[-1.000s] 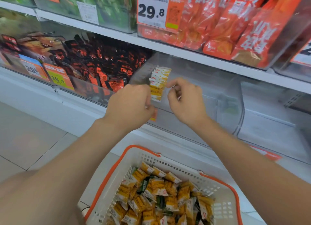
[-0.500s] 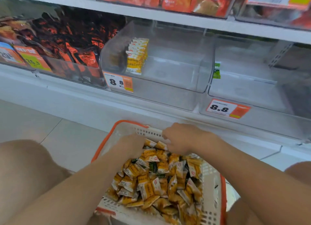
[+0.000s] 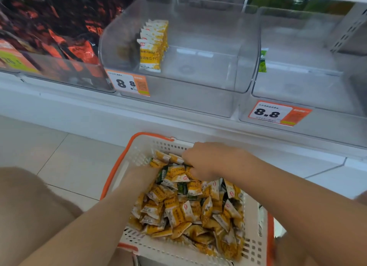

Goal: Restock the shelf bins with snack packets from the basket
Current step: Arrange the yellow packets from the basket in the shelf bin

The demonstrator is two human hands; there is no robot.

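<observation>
A white basket with an orange rim [image 3: 118,179] stands on the floor below the shelf, filled with several yellow snack packets [image 3: 178,212] and a few green ones. Both my hands are inside it at its far end. My right hand [image 3: 208,160] lies knuckles up, fingers curled down around yellow packets. My left hand [image 3: 142,175] is sunk into the pile, its fingers hidden under packets. Above, a clear shelf bin [image 3: 198,98] holds a short upright row of yellow packets [image 3: 153,47] against its left wall.
A second clear bin [image 3: 297,90] to the right holds one green packet [image 3: 263,61]. The left bin is full of dark red packets [image 3: 59,37]. Orange 8.8 price tags [image 3: 129,83] [image 3: 278,113] sit on the bin fronts. My knee [image 3: 29,206] is at lower left on the tiled floor.
A second ago both hands were up at the bin setting yellow packets in the row. They have dropped into the basket and now dig into the pile at its far end.
</observation>
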